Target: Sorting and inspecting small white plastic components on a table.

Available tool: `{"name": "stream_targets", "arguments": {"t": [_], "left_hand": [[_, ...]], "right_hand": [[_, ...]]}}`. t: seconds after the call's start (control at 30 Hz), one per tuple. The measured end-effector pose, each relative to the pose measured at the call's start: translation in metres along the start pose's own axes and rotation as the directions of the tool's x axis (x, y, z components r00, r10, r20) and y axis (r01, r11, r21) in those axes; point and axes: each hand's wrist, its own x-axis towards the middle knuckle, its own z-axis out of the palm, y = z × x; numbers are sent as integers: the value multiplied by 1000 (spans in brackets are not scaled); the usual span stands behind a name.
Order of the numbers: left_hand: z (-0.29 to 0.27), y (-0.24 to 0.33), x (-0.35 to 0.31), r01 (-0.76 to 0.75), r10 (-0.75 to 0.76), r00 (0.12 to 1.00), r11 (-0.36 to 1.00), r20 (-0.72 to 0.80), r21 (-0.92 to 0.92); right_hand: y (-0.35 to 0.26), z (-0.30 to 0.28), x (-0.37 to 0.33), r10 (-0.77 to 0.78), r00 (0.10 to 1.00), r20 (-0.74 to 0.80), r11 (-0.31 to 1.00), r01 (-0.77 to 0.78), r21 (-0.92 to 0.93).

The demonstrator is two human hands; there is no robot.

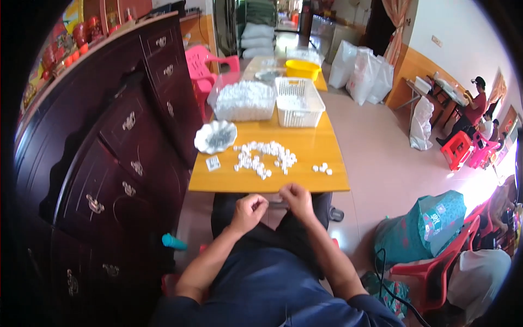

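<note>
Just in front of the table's near edge, over my lap, my left hand [250,211] is closed with thumb and fingers pinched together. My right hand [297,200] is closed the same way, a short gap to its right. Whatever either pinch holds is too small or hidden to make out. Beyond them, small white pieces [267,150] lie loosely in a ring-like heap on the wooden table [321,141]. Several more white pieces [322,169] sit apart at the right. Left of the heap are a small white card [213,163] and a scalloped white dish [200,139] with greyish small parts in it.
Farther back on the table stand a clear bin of white pieces [245,101], a white basket [301,119] and a yellow basin [303,70]. A dark cabinet [125,136] flanks the left side. Teal bags [419,223] and a red chair [436,267] are at right. A person [475,111] works farther off.
</note>
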Motion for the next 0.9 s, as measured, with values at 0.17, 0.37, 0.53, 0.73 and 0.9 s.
{"name": "stream_targets", "arguments": {"t": [0.17, 0.37, 0.53, 0.73, 0.9], "left_hand": [[7, -28, -17, 110, -109, 994, 993, 32, -35], [14, -26, -21, 143, -140, 987, 989, 76, -46], [12, -30, -26, 155, -152, 986, 987, 62, -43], [12, -34, -24, 139, -136, 989, 989, 65, -42], [12, -38, -25, 162, -159, 984, 986, 76, -43]], "right_hand": [[-3, -8, 44, -208, 974, -94, 882, 145, -449], [10, -1, 75, -179, 981, -74, 756, 89, -649], [13, 10, 87, -150, 987, -54, 661, 60, -748], [18, 10, 94, -60, 998, 16, 652, 52, -757], [26, 11, 90, -146, 989, -25, 610, 70, -789]]}}
